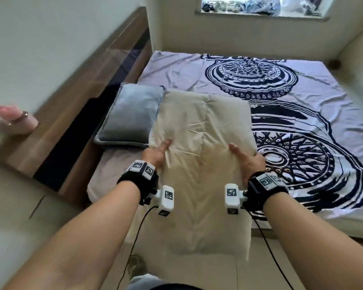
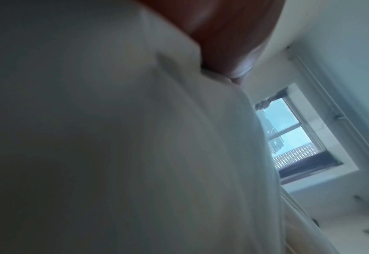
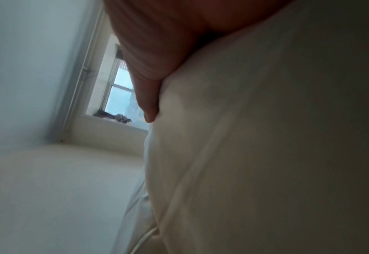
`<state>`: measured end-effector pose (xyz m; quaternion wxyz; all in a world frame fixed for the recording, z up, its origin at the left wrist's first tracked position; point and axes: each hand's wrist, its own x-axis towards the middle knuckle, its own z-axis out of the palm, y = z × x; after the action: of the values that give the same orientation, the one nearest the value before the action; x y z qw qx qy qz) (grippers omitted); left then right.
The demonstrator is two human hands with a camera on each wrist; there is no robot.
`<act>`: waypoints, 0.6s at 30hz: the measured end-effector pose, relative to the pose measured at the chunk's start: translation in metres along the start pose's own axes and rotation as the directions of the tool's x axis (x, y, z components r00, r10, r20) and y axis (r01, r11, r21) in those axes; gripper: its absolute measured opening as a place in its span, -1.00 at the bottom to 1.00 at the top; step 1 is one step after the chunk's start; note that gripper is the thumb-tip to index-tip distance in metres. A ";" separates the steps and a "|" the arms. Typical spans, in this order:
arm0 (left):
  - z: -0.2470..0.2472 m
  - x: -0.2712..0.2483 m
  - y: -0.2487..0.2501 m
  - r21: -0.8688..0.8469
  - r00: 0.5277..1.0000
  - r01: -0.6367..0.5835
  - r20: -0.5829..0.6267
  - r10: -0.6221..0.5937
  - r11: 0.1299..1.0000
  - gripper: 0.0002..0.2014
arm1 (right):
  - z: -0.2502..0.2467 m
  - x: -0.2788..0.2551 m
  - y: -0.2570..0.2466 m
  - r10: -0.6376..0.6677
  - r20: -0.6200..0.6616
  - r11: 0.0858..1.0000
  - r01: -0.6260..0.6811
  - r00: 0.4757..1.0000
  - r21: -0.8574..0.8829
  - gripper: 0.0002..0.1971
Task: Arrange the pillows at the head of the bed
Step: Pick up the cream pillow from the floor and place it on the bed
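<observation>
A large beige pillow (image 1: 201,155) is held lengthwise over the near edge of the bed (image 1: 314,97), its far end above the sheet and its near end hanging over the floor. My left hand (image 1: 156,153) grips its left side and my right hand (image 1: 248,161) grips its right side. Both thumbs lie on top, and the fingers are hidden beneath it. A blue-grey pillow (image 1: 132,116) lies flat by the headboard, touching the beige one's far left corner. In the wrist views the beige pillow (image 2: 114,137) (image 3: 266,154) fills the frame beside each thumb (image 2: 227,43) (image 3: 149,82).
A wooden headboard ledge (image 1: 88,86) runs along the bed's left, with a pink object (image 1: 17,120) on it. The white sheet has a dark blue circular print. A window sill (image 1: 260,9) with clutter sits beyond the bed, and a wall borders the far right side.
</observation>
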<state>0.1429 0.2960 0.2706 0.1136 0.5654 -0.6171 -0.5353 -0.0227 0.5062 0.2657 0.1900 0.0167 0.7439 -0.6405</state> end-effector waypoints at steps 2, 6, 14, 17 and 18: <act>-0.045 0.027 -0.007 -0.071 0.999 0.028 -0.035 -0.031 0.997 0.00 | 0.054 -0.008 -0.005 0.005 0.040 1.000 -0.004 0.999 -0.004 -0.41; -0.122 0.076 -0.016 -0.124 0.997 0.044 -0.063 -0.052 0.991 -0.12 | 0.148 -0.016 -0.004 0.030 0.067 0.999 -0.029 0.997 -0.016 -0.43; -0.204 0.158 -0.013 -0.224 0.992 0.078 -0.082 -0.098 0.972 -0.19 | 0.266 -0.017 -0.005 0.073 0.082 0.997 -0.073 0.994 0.000 -0.14; -0.209 0.180 -0.011 -0.239 0.994 0.081 -0.057 -0.097 0.968 -0.18 | 0.285 -0.002 -0.007 0.052 0.065 0.998 -0.050 0.997 -0.033 -0.41; -0.209 0.186 -0.009 -0.237 0.994 0.079 -0.049 -0.093 0.968 -0.18 | 0.290 0.003 -0.009 0.047 0.062 0.998 -0.044 0.997 -0.038 -0.45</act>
<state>0.2413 0.0342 0.2605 0.1749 0.5899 -0.5207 -0.5919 0.0477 0.2262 0.2421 0.2281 0.0101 0.7485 -0.6226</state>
